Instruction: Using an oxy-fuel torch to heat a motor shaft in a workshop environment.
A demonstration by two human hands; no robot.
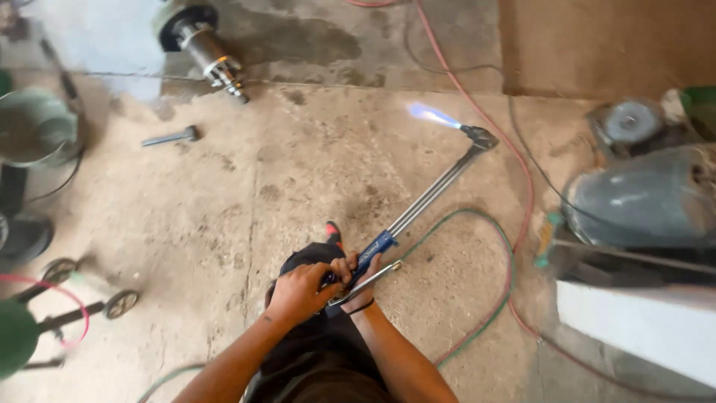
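Cutting torch (418,209), long and slim, gripped at the blue handle near the bottom centre of the view. 2 or 3 thin metal tubes running side by side from the handle up and to the right, ending in a dark angled head. Lit: pale blue flame (431,115) shooting from the tip toward the upper left, above the concrete. Silver lever lying along the underside of the handle. Held off the ground at a slant, head well away from the body. Green hose (477,224) and red hose (477,104) trailing across the concrete nearby.
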